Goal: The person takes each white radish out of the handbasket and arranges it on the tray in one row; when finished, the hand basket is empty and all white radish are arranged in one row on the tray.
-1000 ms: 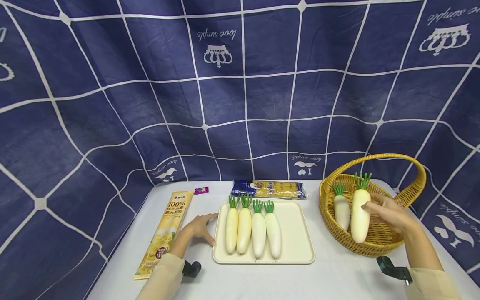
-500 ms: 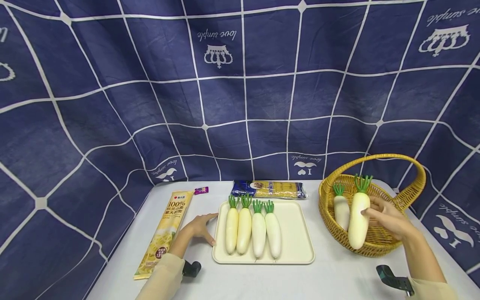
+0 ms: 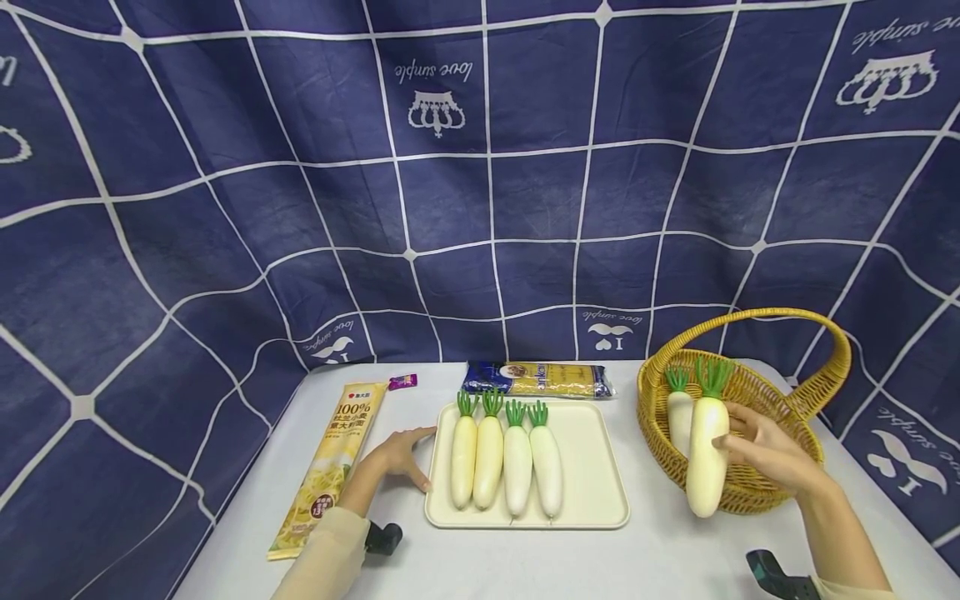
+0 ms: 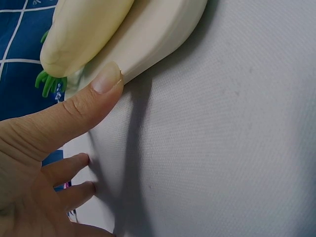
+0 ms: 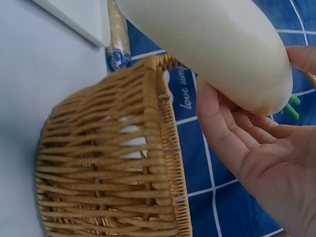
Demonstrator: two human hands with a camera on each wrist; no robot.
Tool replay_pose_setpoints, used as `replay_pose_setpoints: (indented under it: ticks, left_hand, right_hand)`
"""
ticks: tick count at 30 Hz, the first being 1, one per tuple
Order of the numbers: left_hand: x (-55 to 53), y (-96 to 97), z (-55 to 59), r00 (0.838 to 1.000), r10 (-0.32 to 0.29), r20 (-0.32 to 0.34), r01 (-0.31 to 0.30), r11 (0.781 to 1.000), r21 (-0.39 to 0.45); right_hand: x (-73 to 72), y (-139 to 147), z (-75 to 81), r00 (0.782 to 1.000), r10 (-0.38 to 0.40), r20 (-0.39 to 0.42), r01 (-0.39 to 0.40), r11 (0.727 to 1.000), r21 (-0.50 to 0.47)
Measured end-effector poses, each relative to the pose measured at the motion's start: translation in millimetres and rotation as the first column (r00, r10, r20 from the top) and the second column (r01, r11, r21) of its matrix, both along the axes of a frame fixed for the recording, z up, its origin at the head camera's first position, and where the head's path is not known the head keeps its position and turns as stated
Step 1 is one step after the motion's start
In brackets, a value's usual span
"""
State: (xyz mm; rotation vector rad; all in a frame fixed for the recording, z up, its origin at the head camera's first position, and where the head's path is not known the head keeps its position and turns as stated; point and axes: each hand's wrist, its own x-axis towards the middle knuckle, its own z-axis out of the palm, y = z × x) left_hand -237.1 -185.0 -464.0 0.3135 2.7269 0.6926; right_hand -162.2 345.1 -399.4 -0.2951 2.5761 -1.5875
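My right hand point(image 3: 768, 446) grips a white radish point(image 3: 707, 467) with green leaf stubs, thumb on one side and fingers on the other. The radish is raised over the front left rim of the wicker basket point(image 3: 651, 421), tilted, leaves toward the back. A second white radish point(image 3: 679, 421) lies inside the basket, partly hidden. My left hand point(image 3: 397, 457) is spread at the left edge of the cream tray point(image 3: 592, 467), and in the left wrist view its thumb point(image 4: 101, 89) touches the tray's rim. Several radishes point(image 3: 517, 471) lie side by side on the tray, two yellowish and two whiter.
A long yellow noodle packet point(image 3: 330, 471) lies left of my left hand. Behind the tray is a blue and yellow pasta packet point(image 3: 540, 379). A small purple sachet point(image 3: 402, 381) lies at the back left. The basket's tall handle point(image 3: 757, 313) arches over it. A blue curtain point(image 3: 525, 200) hangs behind.
My right hand has carried the radish leftward and toward me, from over the basket's inside to its front left rim. The left hand and the tray stay put.
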Motion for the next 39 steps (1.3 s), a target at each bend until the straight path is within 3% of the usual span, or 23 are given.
replay_pose_setpoints:
  ticks: [15, 24, 32, 39]
  left_hand:
    - [3.1, 1.5, 2.0, 1.000, 0.006, 0.002, -0.006, 1.000, -0.001]
    - [4.1, 1.6, 3.1, 1.000, 0.016, 0.001, -0.016, 1.000, -0.004]
    - [4.7, 1.6, 3.3, 1.000, 0.013, 0.000, -0.013, 1.000, 0.005]
    - [5.0, 1.2, 3.0, 1.000, 0.010, -0.013, -0.010, 1.000, -0.002]
  right_hand:
    - [11.8, -20.6, -0.8, 0.986, 0.095, -0.140, -0.105, 0.992, -0.065]
    - [7.4, -37.3, 0.3, 0.975, 0.170, -0.141, -0.187, 0.975, -0.122]
    - [3.6, -52.3, 1.8, 0.981, 0.176, -0.080, -0.188, 0.969, -0.163]
    - [-0.6, -68.1, 1.0, 0.975, 0.196, -0.101, -0.210, 0.966, -0.151]
